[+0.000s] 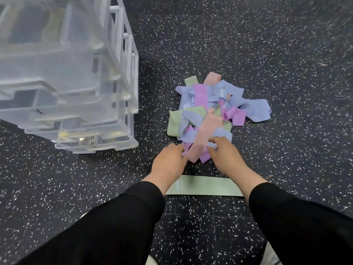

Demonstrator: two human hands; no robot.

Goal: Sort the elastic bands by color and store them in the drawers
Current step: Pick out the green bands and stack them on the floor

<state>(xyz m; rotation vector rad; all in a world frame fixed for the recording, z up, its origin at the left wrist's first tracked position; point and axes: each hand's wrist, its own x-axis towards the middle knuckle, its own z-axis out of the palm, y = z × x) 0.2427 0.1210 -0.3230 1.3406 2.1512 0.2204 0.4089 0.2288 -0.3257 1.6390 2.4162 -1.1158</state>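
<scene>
A tangled pile of elastic bands in blue, purple, green and peach lies on the speckled dark floor. A long peach band runs down the pile's near side. My left hand touches the pile's near edge at the purple and peach ends. My right hand rests on the same edge, fingers curled on the blue and peach bands. A single green band lies flat on the floor between my wrists. The translucent plastic drawer unit stands to the left.
The drawer unit's white frame faces the pile with a gap of floor between them. Black sleeves cover both forearms. Speckled floor stretches to the right and beyond the pile.
</scene>
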